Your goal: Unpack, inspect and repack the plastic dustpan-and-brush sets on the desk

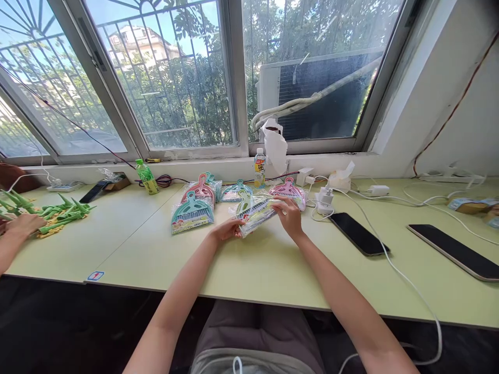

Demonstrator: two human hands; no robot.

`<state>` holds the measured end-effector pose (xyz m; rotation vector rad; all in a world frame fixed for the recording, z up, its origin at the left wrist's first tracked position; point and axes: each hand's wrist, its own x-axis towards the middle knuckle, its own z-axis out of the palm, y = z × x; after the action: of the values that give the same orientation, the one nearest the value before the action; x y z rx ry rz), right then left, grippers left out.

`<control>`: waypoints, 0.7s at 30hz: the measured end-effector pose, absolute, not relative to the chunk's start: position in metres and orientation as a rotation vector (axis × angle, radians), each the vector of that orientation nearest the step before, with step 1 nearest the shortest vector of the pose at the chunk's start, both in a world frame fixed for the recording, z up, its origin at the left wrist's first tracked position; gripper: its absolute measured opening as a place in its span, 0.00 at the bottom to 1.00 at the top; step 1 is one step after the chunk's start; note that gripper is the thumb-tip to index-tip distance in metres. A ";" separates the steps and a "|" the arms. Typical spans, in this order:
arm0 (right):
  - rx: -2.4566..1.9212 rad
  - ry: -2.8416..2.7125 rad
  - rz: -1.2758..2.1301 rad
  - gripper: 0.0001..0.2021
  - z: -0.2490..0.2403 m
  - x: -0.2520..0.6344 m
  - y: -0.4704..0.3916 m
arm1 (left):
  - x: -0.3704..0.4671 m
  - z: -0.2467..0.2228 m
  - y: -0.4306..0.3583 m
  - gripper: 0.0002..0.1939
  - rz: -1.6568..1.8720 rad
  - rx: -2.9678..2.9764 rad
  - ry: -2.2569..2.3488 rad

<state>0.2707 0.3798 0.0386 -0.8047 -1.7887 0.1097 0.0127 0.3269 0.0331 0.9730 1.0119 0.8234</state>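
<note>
A pale green mini dustpan and brush set (255, 218) in a see-through plastic bag is tilted up in front of me. My left hand (228, 229) pinches its lower left corner, while the fingers of my right hand (289, 214) close on its upper right edge. Just left of it lies a bagged teal set (192, 215), with a bagged red set (200, 186) and other sets stacked behind. Beyond the held pack rests a bagged blue set (236, 190). A bagged pink set (293, 193) lies behind my right hand.
A drink bottle with an orange-yellow label (259, 169) and a green bottle (147, 177) stand near the window. Chargers (324, 198), white cables, a phone (359, 234) and a tablet (456, 252) occupy the right. Another person's hand (25, 224) touches green plant-like pieces (64, 212) at left.
</note>
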 end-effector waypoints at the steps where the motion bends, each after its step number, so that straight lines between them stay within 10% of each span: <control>1: -0.797 -1.790 0.125 0.10 0.038 0.270 0.381 | 0.012 0.033 0.327 0.10 0.823 0.981 1.015; 21: -0.896 -1.507 0.807 0.16 0.012 0.266 0.404 | 0.015 0.036 0.324 0.11 0.833 1.031 1.026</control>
<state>0.2658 0.4038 0.0124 -0.8963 -1.5067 0.8066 0.0152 0.3236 0.0357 1.0312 1.0261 0.8331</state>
